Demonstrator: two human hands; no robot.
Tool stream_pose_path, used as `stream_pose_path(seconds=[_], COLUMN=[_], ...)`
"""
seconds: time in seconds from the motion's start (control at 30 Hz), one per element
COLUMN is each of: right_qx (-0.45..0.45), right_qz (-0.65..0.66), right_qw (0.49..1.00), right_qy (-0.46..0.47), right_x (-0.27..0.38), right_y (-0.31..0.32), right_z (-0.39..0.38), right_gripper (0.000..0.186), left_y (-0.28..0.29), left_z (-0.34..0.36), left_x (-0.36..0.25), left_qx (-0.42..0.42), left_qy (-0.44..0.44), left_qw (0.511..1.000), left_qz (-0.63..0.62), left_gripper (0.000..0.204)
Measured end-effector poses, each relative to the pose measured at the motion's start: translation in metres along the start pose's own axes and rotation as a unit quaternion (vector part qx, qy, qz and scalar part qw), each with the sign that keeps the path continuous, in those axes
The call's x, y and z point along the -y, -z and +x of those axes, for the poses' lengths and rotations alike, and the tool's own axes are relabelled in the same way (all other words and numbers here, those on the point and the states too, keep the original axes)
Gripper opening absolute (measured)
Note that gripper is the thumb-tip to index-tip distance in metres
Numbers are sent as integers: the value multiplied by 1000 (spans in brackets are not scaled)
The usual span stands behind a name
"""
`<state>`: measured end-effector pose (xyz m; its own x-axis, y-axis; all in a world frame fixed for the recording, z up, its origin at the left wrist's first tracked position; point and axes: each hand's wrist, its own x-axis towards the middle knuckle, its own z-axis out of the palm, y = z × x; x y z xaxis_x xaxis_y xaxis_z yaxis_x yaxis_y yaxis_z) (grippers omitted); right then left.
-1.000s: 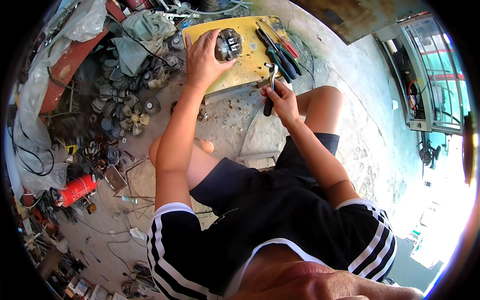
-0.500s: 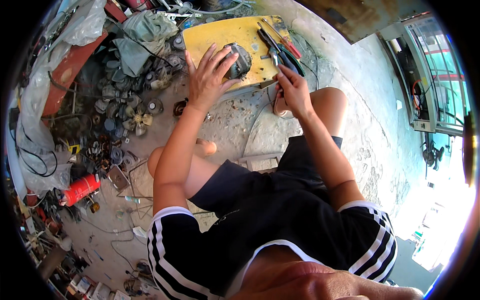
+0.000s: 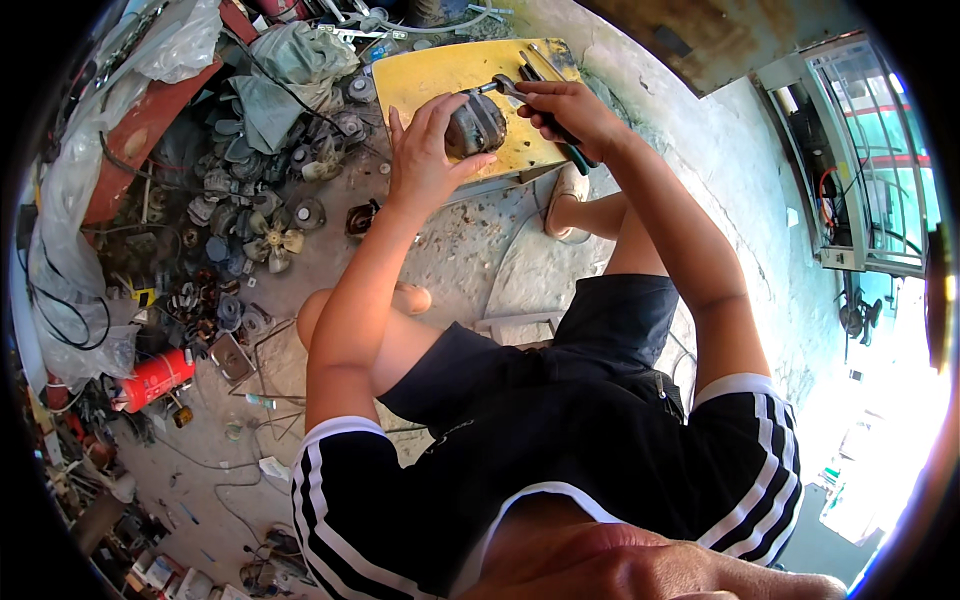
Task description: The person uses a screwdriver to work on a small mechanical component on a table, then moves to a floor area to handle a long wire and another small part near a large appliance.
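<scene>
My left hand (image 3: 422, 160) curls round a dark, grimy cylindrical motor (image 3: 478, 126) standing on the yellow work board (image 3: 415, 70); its thumb is against the lower side. In my right hand (image 3: 580, 118) is a ratchet wrench (image 3: 506, 87), its head at the motor's top end, where a short shiny piece sticks out; whether they touch exactly is too small to tell. Behind my right hand lie pliers (image 3: 577, 157), partly hidden, and long slim tools (image 3: 546, 62), one apparently a screwdriver.
Heaps of motor parts, fan blades (image 3: 272, 240), plastic sheeting (image 3: 70, 250) and cables fill the left side. A red cylinder (image 3: 158, 378) lies lower left. A rusty panel (image 3: 680, 30) and glass-barred frame (image 3: 870, 150) stand at the right. My legs flank the board's near side.
My right hand has risen with the ratchet from the board's near right corner to the motor's top. My left hand has shifted down and right, and the motor now lies turned differently.
</scene>
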<state>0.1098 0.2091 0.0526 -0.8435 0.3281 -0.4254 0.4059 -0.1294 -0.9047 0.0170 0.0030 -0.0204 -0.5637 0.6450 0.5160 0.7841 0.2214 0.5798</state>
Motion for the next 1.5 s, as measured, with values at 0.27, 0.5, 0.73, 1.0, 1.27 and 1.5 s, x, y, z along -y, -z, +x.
stream_pose_path(seconds=[0.27, 0.5, 0.73, 1.0, 1.27, 1.5], right_qx=[41, 129, 278, 211, 74, -30], right_qz=[-3, -239, -331, -472, -483, -560], right_qw=[996, 948, 849, 772, 867, 814], right_qy=[-80, -168, -304, -368, -95, 152], right_x=[26, 78, 92, 92, 58, 9], right_y=[5, 9, 15, 8, -36, -9], right_z=[10, 41, 127, 142, 27, 16], right_gripper=[34, 30, 25, 15, 20, 25], left_y=[-2, 4, 7, 1, 5, 2], left_z=[1, 6, 8, 17, 8, 10], left_x=[0, 2, 6, -2, 4, 0], left_qx=[-30, -15, 7, 21, 1, 11], left_qy=[16, 19, 51, 50, 60, 43], left_qw=[999, 999, 995, 994, 996, 997], left_qz=[7, -37, -81, -95, -67, -62], left_gripper=[83, 78, 76, 77, 76, 75])
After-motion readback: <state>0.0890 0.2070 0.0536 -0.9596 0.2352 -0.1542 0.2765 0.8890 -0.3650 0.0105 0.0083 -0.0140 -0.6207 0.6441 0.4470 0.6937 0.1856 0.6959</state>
